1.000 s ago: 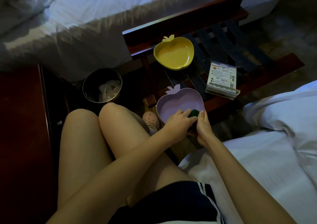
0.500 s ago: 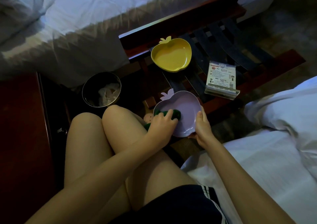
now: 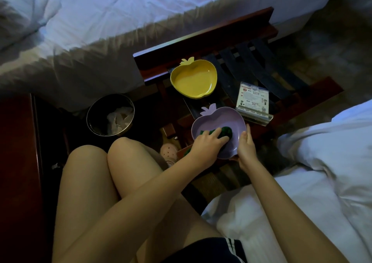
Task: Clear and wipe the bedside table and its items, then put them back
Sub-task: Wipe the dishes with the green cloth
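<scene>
Left hand: fingers flat, pressing the green cloth inside the purple apple-shaped bowl.
Right hand: grips the bowl's right rim.

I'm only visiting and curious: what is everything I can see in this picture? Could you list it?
luggage rack: one, dark red wood with dark straps, between the beds
purple dish: one, lilac, apple-shaped, near edge of the luggage rack
green cloth: one, dark green, inside the purple dish
yellow dish: one, yellow, apple-shaped, on the luggage rack behind the purple dish
card stand: one, clear with a white printed card, on the luggage rack, right
waste bin: one, dark metal, on the floor, pale crumpled stuff inside
bedside table: one, dark red wood, far left
beds: two, white bedding, top and right
slipper: one, pink, floor by the knees
left hand: presses the green cloth into the purple dish
right hand: grips the purple dish's rim
</scene>
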`<state>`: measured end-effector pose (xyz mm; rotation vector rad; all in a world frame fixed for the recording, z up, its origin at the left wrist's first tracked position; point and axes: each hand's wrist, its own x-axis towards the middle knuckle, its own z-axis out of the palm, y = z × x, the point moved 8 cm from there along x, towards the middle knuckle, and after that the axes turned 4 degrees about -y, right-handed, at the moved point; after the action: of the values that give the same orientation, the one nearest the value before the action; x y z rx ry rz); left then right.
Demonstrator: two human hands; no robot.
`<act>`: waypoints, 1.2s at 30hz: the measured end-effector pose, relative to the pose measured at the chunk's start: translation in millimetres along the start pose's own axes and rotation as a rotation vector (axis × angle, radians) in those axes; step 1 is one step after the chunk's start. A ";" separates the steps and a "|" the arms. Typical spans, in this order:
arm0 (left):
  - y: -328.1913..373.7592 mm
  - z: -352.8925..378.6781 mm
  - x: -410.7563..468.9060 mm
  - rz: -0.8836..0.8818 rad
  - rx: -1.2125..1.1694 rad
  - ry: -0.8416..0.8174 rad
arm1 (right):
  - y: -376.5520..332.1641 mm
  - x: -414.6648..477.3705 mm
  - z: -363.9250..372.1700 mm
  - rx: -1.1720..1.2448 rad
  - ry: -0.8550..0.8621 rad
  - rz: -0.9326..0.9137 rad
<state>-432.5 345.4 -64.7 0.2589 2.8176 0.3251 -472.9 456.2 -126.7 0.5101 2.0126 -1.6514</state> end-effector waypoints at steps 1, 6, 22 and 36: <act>-0.7 -3.7 2.7 -0.016 0.004 0.003 | -0.7 1.1 -0.6 -0.002 -0.002 0.005; -23.0 -20.5 2.7 -0.297 0.140 0.020 | 0.4 -0.6 1.3 -0.040 -0.006 -0.015; -1.3 -23.7 34.1 -0.130 0.071 0.045 | -3.7 -6.0 2.1 0.025 -0.046 0.030; -50.4 -36.0 0.3 -0.289 -0.742 0.023 | -23.7 -18.0 -33.7 -0.478 0.181 -0.080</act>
<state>-451.0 290.1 -43.7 -0.3087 2.4850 1.2429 -476.1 484.8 -92.1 0.4164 2.4854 -1.1331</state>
